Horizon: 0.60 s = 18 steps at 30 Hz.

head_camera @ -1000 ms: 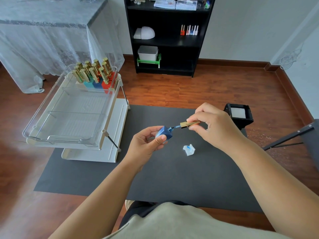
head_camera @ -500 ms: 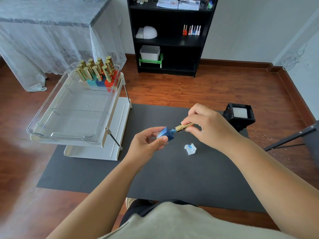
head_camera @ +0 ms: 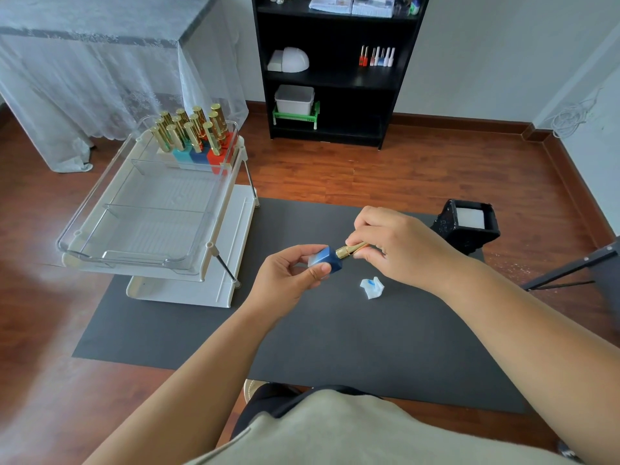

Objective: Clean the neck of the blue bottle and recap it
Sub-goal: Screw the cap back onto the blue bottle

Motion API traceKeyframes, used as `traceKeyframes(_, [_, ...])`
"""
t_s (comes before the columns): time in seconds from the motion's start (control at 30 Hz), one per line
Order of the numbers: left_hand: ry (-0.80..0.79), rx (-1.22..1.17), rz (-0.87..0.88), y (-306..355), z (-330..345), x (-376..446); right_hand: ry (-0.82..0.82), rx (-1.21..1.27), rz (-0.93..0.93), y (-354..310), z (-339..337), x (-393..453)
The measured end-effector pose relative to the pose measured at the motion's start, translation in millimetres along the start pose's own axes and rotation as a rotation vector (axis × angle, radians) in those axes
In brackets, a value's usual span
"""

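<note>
Blue bottle [head_camera: 327, 259] is held tilted above the black mat [head_camera: 335, 337], pinched between thumb and fingers of the left hand [head_camera: 289, 280]. Gold cap [head_camera: 349, 250] sits against the bottle's neck, gripped by the curled fingers of the right hand [head_camera: 399, 246]. A blue-stained white wipe [head_camera: 371, 287] lies on the mat just beside the bottle, below the right hand.

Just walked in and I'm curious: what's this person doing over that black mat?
A person is putting the top back on a small blue bottle. The left hand holds the bottle tilted on its side, while the right hand pinches the gold cap, which sits against the bottle's neck. A crumpled white wipe stained blue lies on the black mat just below the hands.
</note>
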<state>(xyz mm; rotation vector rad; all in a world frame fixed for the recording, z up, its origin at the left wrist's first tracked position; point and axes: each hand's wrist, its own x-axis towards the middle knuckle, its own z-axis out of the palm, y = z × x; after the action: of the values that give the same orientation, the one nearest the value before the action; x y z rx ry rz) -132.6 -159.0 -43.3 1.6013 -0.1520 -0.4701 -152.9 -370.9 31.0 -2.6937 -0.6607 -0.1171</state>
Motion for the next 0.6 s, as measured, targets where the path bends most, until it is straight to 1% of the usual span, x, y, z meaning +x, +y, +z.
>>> traceKeyframes(0.13, [0.037,0.070,0.033,-3.5,-1.1,1.6,-0.047,0.007,0.047,3.6,1.8,2.4])
traceKeyframes(0.23, [0.050,0.102,0.045,-2.4,-1.7,1.5,-0.072,0.091,0.132,5.5,3.9,3.3])
traceKeyframes(0.3, [0.056,0.114,0.046,-1.7,-2.6,0.8,-0.072,0.147,0.156,4.2,6.1,2.6])
traceKeyframes(0.6, [0.047,0.111,0.065,2.5,-3.5,-0.5,0.060,0.266,0.208,1.8,9.8,1.1])
